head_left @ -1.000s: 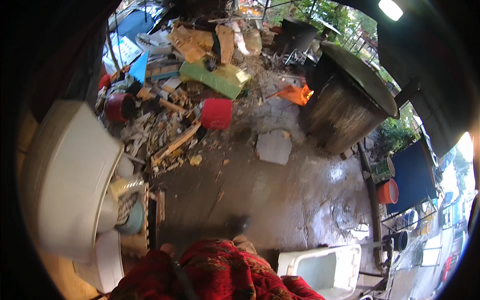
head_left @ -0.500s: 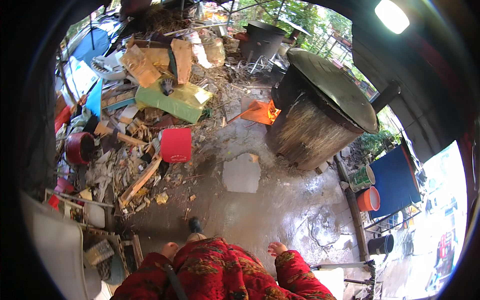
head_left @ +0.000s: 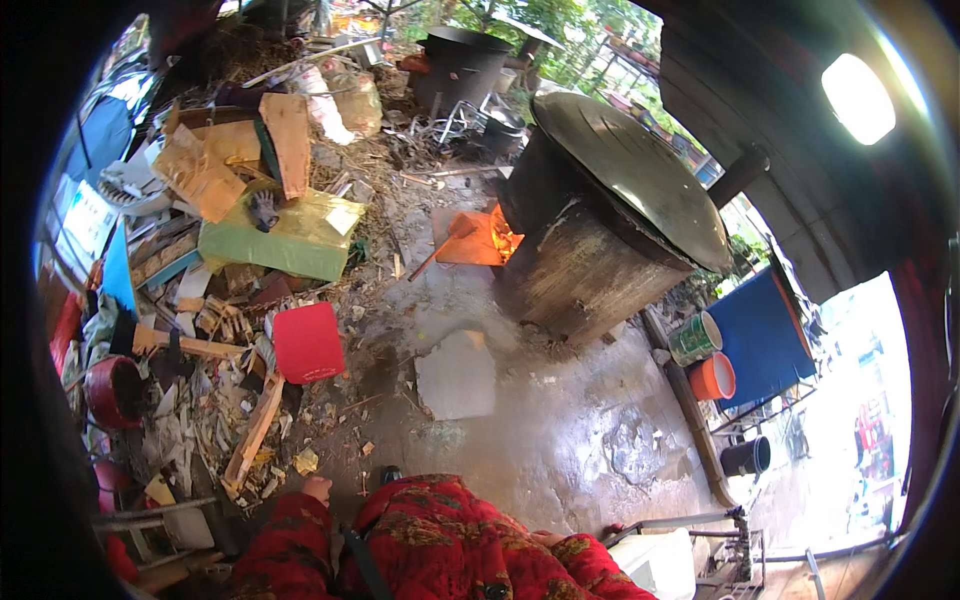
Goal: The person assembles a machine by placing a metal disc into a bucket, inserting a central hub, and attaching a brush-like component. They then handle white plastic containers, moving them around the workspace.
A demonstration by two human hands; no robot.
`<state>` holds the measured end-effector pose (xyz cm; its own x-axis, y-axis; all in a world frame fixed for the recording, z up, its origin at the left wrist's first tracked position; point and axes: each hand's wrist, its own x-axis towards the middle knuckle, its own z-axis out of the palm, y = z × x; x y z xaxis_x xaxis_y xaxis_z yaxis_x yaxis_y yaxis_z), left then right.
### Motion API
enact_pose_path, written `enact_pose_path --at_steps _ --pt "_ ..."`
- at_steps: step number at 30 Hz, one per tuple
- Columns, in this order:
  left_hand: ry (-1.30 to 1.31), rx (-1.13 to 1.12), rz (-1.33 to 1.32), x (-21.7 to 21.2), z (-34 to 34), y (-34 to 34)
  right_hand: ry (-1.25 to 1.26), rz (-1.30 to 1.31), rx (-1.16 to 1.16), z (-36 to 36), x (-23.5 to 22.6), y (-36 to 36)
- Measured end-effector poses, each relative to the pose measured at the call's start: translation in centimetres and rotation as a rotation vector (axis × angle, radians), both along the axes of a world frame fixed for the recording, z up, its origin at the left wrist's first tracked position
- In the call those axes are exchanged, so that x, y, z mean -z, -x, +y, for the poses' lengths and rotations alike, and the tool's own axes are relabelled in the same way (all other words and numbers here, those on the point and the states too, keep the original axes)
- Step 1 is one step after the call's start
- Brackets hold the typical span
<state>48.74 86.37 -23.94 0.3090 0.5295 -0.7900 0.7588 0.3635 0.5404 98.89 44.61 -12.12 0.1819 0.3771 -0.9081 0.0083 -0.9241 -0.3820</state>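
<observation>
Red patterned sleeves and a torso fill the lower edge. My left hand (head_left: 318, 489) shows as a small rounded shape at the end of the left sleeve, over the wet concrete floor (head_left: 560, 440) beside scattered wood scraps (head_left: 255, 430); its fingers are too small to read. A pale sliver by the right sleeve looks like my right hand (head_left: 545, 538), mostly hidden against my body. Nothing visible is held. A red square tub (head_left: 305, 342) and a grey flat slab (head_left: 457, 375) lie on the floor ahead.
A big drum stove (head_left: 580, 270) under a round metal lid (head_left: 630, 170) burns at its mouth (head_left: 497, 235). Cardboard, a green sack (head_left: 280, 240) and a red basin (head_left: 112, 390) crowd the left. Orange bucket (head_left: 712, 377), blue board (head_left: 760, 335) and black bucket (head_left: 745, 457) stand right.
The view has swung and moved toward the stove; the white appliance on the left has left the picture. My left hand has come forward into view, and my right hand has dropped back.
</observation>
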Motion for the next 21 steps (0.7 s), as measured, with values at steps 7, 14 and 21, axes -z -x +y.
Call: enact_pose_path --at_steps 7,14,21 --pt "0.382 0.645 -0.314 -11.6 4.8 -7.3 0.12 0.028 0.019 6.9 -11.7 2.2" --pt "0.374 0.899 -0.297 -16.1 0.4 -11.3 0.361 0.084 0.279 6.2 -19.5 4.7" --pt "0.348 0.835 -0.212 -15.0 -1.4 -11.8 -0.028 -0.065 0.077 1.5 -7.4 9.0"
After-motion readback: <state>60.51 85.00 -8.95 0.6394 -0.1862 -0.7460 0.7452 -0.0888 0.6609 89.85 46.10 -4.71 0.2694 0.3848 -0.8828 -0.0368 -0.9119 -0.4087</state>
